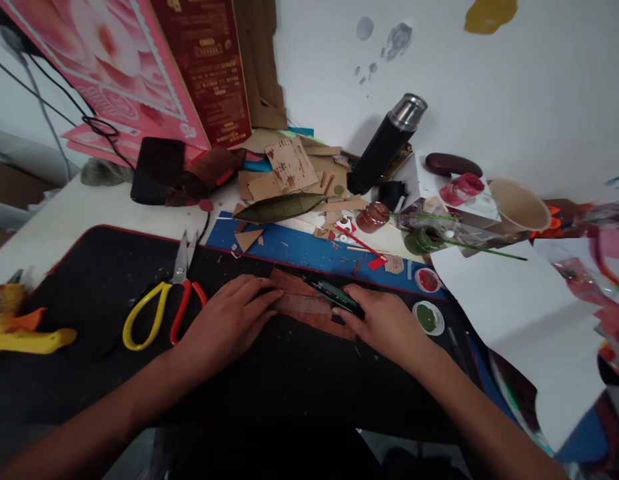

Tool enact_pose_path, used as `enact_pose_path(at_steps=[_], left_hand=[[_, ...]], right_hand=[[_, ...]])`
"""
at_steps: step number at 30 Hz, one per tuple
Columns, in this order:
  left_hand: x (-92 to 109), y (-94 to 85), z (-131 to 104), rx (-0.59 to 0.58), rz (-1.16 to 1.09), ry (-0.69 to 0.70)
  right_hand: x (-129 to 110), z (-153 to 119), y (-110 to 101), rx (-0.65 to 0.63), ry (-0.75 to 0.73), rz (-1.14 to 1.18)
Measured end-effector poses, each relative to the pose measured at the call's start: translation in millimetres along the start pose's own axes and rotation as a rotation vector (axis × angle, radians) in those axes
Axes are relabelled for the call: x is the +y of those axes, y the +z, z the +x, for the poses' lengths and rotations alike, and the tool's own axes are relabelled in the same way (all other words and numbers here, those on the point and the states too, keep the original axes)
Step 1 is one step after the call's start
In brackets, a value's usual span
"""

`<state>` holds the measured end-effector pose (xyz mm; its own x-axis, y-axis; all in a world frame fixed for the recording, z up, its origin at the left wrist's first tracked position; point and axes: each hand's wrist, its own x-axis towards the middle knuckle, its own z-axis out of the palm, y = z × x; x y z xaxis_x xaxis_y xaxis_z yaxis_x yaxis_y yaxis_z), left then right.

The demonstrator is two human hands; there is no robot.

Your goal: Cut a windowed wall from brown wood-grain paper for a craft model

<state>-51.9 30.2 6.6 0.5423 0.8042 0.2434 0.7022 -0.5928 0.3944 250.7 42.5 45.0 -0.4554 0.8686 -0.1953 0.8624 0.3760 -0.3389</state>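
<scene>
Nearest, on the black mat: with the left hand, resting fingers over the left end of a reddish-brown painted piece and the translucent strip along it — pressing or pinching, cannot tell which. With the right hand, wrapped around a dark green cutter, by the look of it, tip pointing left above the piece. Hands apart, with the piece lying between. Probably lining up or making a straight cut along the strip; hard to tell tip contact. Next, likely calling for firm weight on the strip, fingertips clear of the line, and a steady stroke. Off to the left, scissors with spread blades. Farther, past the blue mat, a dark green leaf-shaped piece; farthest, a tilted-looking black thermos.
</scene>
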Motion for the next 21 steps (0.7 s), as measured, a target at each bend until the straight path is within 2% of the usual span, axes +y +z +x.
enact_pose_path(at_steps=[11, 21], left_hand=[[-3, -2.1, 6, -0.008, -0.112, -0.056], [-1, 5.2, 11, 0.105, 0.0, -0.01]], right_hand=[[2, -10, 3, -0.012, -0.015, 0.011], [-3, -10, 3, -0.014, 0.004, 0.005]])
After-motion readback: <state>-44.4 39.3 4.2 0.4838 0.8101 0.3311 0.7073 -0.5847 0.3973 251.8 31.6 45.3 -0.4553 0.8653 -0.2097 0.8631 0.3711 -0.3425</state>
